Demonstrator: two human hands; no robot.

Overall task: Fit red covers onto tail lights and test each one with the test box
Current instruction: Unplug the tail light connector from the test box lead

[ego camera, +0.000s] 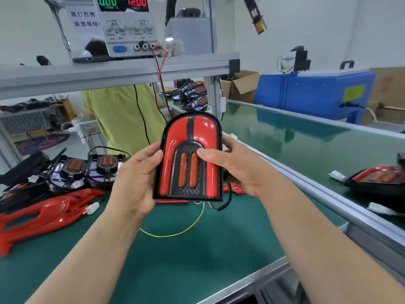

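While the left hand [133,181] and right hand [236,165] hold a tail light [190,190] over the green worktop [197,255], parts lie all round.
Each grip is clamped on it, thumbs in front, fingers behind; its red cover [173,137] sits in place and a yellow wire [175,234] loops from it onto the worktop. Loose red covers [43,213] pile up at the left, bare tail lights [87,170] behind them. On the shelf [109,72] overhead stands the test box [129,25], displays lit, a red lead [161,73] dropping down. A green conveyor [306,137] runs along the right carrying another covered light [377,178]; beyond stand a blue machine [317,93] and cardboard boxes [241,86]. A person in a yellow-green shirt [122,115] stands across the worktop.
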